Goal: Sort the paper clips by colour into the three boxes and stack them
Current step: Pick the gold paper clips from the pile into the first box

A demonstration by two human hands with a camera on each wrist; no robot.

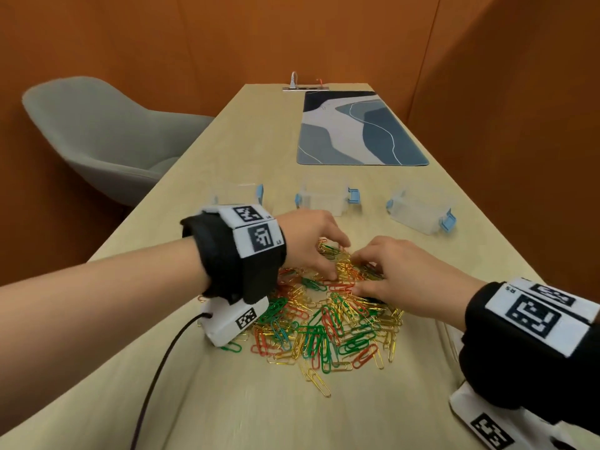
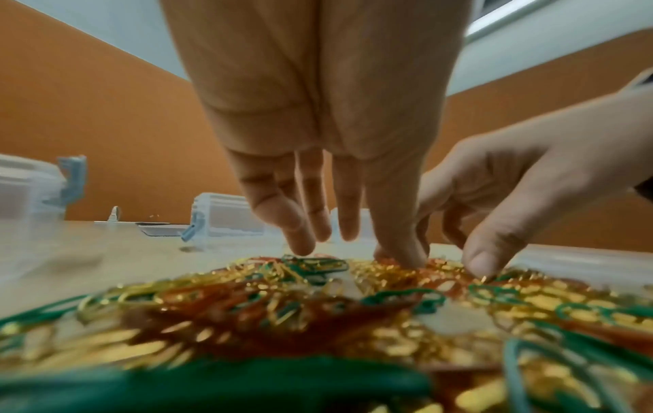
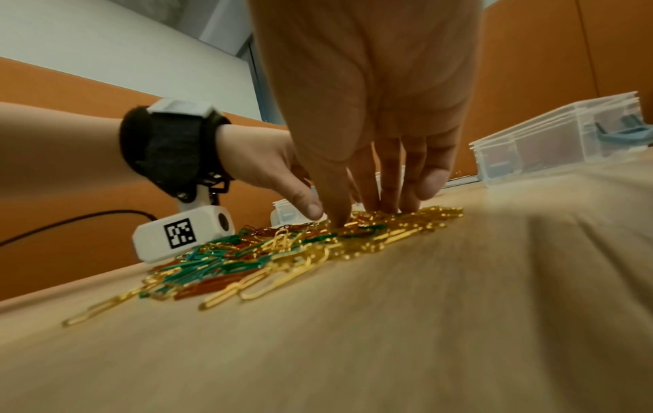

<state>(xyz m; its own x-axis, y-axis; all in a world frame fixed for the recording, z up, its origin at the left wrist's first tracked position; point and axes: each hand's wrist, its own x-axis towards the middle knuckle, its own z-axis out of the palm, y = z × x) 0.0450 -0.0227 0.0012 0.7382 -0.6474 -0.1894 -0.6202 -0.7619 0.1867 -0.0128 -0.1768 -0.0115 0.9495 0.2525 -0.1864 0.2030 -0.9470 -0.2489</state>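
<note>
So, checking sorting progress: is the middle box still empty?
Apparently empty: the middle box shows no coloured clips through its clear walls; the paper clips lie on the table.

Both arms reach forward over the table, each with a black band round the wrist. The left hand (image 1: pixel 308 241) points its fingers (image 2: pixel 300 237) down — straight and spread a little. The right hand (image 1: pixel 406 274) sits just beside it, fingers (image 3: pixel 392 181) down too, tips nearly touching the other hand's.
</note>
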